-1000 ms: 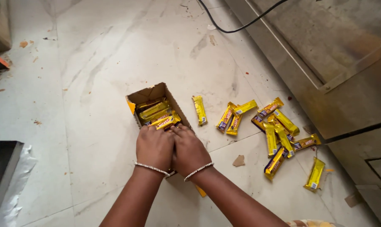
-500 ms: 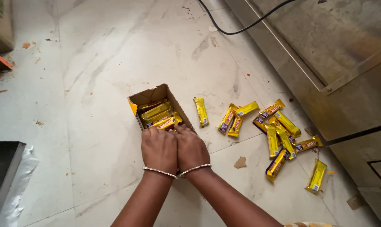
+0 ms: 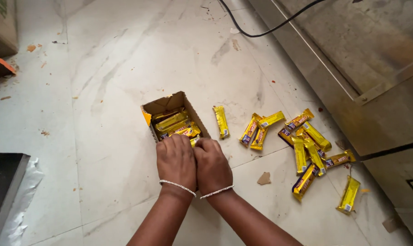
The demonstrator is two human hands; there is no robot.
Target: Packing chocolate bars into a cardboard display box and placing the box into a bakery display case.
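Observation:
A small open cardboard box point(image 3: 170, 102) lies on the pale marble floor, with several yellow wrapped bars point(image 3: 172, 123) packed inside. My left hand point(image 3: 177, 161) and my right hand point(image 3: 212, 165) press side by side on the near end of the box, fingers curled over the bars there. Each wrist wears a thin white beaded bracelet. One loose yellow bar point(image 3: 221, 121) lies just right of the box. What my fingers grip under the hands is hidden.
Several more yellow bars point(image 3: 307, 146) are scattered on the floor to the right, one apart point(image 3: 348, 195). A metal cabinet point(image 3: 361, 68) with a black cable point(image 3: 261, 32) fills the upper right. A torn cardboard scrap point(image 3: 264, 178) lies nearby. A dark foil-edged object point(image 3: 6, 191) sits left.
Both hands have stayed pressed together at the box's near end. The view shifted slightly; the bars and the box have not moved.

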